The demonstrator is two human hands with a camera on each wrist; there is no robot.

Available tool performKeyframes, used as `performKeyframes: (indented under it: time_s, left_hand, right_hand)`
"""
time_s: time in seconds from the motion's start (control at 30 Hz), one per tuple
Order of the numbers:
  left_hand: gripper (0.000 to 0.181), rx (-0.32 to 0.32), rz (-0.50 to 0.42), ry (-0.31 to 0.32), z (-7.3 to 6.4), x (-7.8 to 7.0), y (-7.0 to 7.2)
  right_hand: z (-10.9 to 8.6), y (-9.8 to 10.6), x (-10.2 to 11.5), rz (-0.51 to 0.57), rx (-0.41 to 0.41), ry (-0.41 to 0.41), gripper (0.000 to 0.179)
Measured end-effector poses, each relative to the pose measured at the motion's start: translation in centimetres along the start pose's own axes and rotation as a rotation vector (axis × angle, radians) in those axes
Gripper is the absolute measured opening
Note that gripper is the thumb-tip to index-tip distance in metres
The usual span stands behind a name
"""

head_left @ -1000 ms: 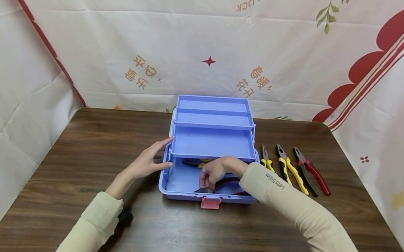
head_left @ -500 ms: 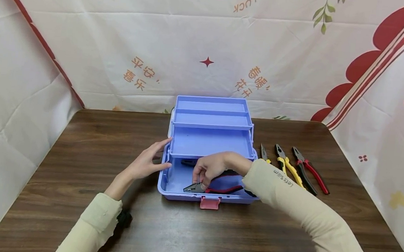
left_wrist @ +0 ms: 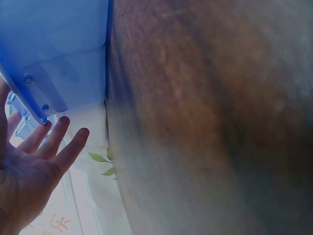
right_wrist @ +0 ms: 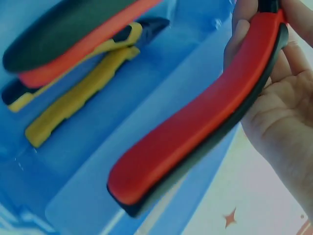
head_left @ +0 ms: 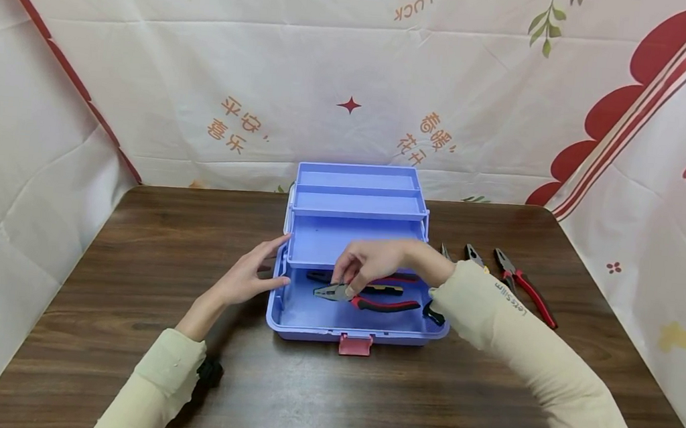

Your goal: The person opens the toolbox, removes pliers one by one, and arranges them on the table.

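Right hand [head_left: 375, 260]: grip pinching grey metal pliers with curved red-and-black handles [head_left: 373, 306] near pivot, over open blue plastic toolbox [head_left: 297, 334]. Left hand [head_left: 247, 280]: grip spread, beside toolbox's left edge. Pliers probably weighty, stiff, hardy; best held at pivot for balance, or by handles.

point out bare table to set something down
Bare table lies left of the left hand, and in front of the toolbox, between the sleeves. It's crowded right of the toolbox, where pliers lie side by side, and inside it, below the right hand.
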State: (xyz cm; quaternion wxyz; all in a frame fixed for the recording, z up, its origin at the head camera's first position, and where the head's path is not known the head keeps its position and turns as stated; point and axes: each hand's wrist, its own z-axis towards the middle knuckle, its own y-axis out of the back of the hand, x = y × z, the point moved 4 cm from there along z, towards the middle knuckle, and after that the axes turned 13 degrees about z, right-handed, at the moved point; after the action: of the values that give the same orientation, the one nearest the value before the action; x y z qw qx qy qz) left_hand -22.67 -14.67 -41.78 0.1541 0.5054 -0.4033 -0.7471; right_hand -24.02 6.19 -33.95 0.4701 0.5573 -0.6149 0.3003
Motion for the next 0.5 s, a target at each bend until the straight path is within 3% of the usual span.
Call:
performKeyframes:
  time_s: [0.2,0.5]
  left_hand:
    - [0.074,-0.002,-0.001,-0.005,0.1,-0.1,0.0]
    - [0.074,-0.006,-0.004,-0.013,0.0,-0.1,0.1]
  right_hand:
    - [-1.8,1.4,0.1,-0.050,-0.110,-0.019,0.024]
    - [-4.2,2.8,-1.0,0.005,-0.155,-0.013,0.022]
